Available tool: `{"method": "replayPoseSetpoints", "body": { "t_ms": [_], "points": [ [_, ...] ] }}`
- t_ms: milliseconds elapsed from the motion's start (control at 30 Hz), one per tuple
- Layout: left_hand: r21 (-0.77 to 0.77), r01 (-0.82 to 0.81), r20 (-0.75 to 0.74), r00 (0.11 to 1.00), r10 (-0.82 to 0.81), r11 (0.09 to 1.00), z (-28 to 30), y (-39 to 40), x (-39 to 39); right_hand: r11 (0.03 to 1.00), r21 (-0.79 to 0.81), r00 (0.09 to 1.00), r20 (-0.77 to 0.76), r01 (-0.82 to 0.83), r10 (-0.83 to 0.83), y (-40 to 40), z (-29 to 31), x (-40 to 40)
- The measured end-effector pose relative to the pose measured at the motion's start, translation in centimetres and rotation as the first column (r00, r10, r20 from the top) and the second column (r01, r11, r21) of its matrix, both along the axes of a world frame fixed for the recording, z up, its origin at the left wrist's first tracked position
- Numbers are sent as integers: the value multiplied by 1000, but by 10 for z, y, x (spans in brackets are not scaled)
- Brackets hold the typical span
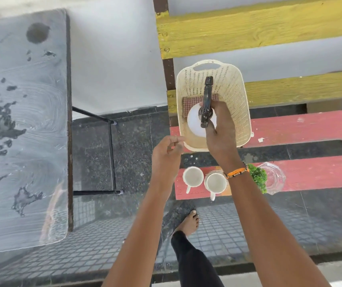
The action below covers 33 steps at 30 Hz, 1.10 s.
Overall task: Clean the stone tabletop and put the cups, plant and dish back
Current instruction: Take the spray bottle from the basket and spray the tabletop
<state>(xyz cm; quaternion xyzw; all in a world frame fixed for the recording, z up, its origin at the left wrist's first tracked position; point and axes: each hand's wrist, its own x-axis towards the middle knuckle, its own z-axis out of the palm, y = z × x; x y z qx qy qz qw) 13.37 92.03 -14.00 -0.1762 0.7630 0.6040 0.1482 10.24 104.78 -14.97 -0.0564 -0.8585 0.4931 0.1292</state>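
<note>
While the right hand [221, 129] grips the black trigger head of a white spray bottle [197, 123] inside a cream perforated basket [236, 96], the left hand [167, 154] hangs just beside the basket's near left corner, its fingers loosely curled and holding nothing. The bottle stands in the basket, partly over a reddish checked cloth [188, 104] that lies on the basket floor. The basket rests on a bench of painted wooden slats [290, 125], red near the person and yellow farther off.

On the nearest red slat, below the basket, two white cups [193, 176] stand side by side, touching or nearly so, with their handles turned toward the person. Right of them, partly hidden behind the right wrist with its orange bracelet [237, 172], sits a small green plant [258, 179], and just beside that a clear glass dish [274, 178].

The stone tabletop [23, 131] lies well apart to the left, on a dark metal frame. Its grey surface is smeared with pale swirling streaks and broken by dark wet patches, and nothing stands on it. A bare foot [189, 223] rests on the tiled floor below the bench.
</note>
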Motion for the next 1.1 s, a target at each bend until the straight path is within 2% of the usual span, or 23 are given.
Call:
{"method": "replayPoseSetpoints", "body": {
  "t_ms": [233, 400, 467, 567, 700, 867, 1033, 1100],
  "points": [
    [145, -78, -150, 984, 100, 986, 70, -53, 12, 986, -77, 981, -135, -150, 138, -51, 80, 15],
    [205, -129, -212, 962, 173, 970, 120, -130, 32, 956, -149, 956, -194, -252, 222, -126, 121, 43],
    [209, -163, -213, 955, 207, 964, 135, -174, 44, 945, -215, 957, -208, -245, 201, -169, 137, 57],
    [186, -225, -206, 943, 262, 956, 149, -240, 64, 899, -355, 964, -161, -257, 212, -232, 156, 71],
    [248, -405, -187, 871, 453, 880, 167, -329, 97, 810, -525, 961, -66, -263, 269, -311, 171, 82],
    [241, -567, -206, 763, 613, 787, 178, -443, 148, 717, -622, 921, -16, -313, 389, -422, 183, 100],
    [278, -692, -190, 640, 745, 666, 176, -517, 174, 569, -726, 787, 64, -385, 614, -515, 183, 115],
    [279, -719, -166, 617, 769, 637, 172, -537, 175, 534, -753, 732, 103, -384, 673, -544, 180, 114]
  ]
}}
